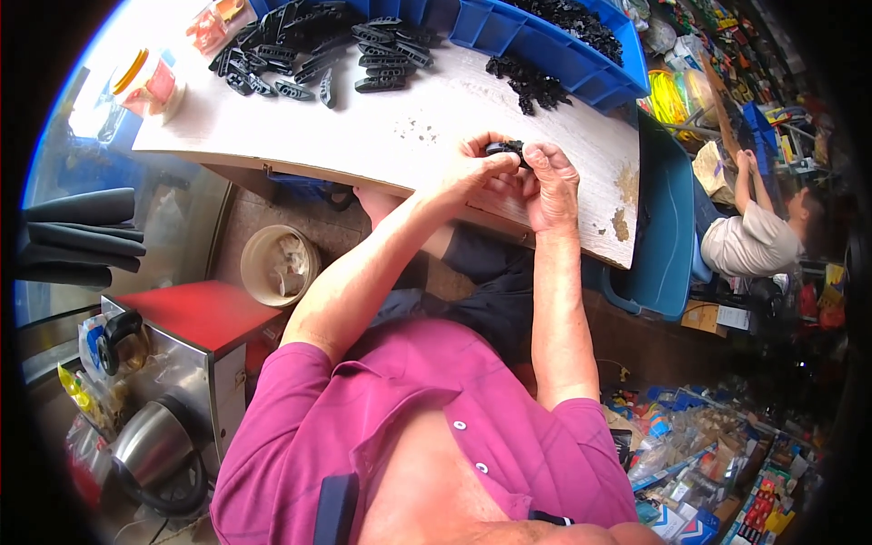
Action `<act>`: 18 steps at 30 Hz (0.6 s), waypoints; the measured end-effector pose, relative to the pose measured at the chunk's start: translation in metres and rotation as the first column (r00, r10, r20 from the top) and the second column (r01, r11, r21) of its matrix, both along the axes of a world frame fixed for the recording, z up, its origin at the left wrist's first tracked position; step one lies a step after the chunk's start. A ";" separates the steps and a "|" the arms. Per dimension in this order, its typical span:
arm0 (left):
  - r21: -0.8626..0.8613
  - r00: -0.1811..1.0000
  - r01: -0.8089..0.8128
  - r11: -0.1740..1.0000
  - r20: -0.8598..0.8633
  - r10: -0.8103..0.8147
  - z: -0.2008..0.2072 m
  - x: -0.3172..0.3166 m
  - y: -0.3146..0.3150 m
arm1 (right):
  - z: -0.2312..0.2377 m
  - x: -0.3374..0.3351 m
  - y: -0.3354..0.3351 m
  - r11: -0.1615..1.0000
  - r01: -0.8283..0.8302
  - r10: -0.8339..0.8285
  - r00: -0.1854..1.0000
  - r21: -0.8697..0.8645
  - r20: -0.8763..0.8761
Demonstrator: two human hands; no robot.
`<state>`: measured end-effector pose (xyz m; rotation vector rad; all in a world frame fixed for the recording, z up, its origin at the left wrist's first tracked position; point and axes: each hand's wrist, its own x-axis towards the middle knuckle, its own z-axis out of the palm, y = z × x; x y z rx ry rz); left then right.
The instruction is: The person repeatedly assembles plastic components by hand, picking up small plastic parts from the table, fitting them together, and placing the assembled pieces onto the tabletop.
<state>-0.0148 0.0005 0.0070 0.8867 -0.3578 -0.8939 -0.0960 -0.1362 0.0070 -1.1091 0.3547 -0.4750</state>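
Observation:
Over the front part of the white table (345, 136), my left hand (468, 173) is closed around a small black plastic part (505, 147), with the thumb along its near side. My right hand (552, 186) pinches at the right end of the same part, fingertips bent against it. Exactly what lies under the right fingertips is hidden. Beyond the hands, a pile of long black plastic pieces (381, 59) covers the back left of the table. To their right, a heap of smaller black pieces (529, 84) lies in front of a blue bin (481, 27) that holds more of them.
An orange-lidded tub (150, 86) stands at the table's left end. Below are a white bucket (257, 268) and a red-topped metal cabinet (186, 309) beside a steel kettle (154, 445). A teal bin (658, 236) adjoins the table's right edge; another person (754, 236) sits beyond it.

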 end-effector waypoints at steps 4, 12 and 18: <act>0.085 0.996 -0.015 0.996 -0.087 0.022 0.011 0.002 0.001 | 0.004 0.001 0.001 1.000 0.007 -0.006 1.000 0.011 -0.020; 0.141 0.985 -0.130 0.981 -0.097 0.145 0.012 0.000 -0.009 | 0.008 0.003 0.003 0.995 0.020 -0.027 0.997 -0.102 -0.068; 0.117 0.964 -0.217 0.969 -0.131 0.231 0.011 -0.004 -0.005 | 0.010 0.002 -0.002 0.977 -0.146 0.108 0.967 -0.153 -0.231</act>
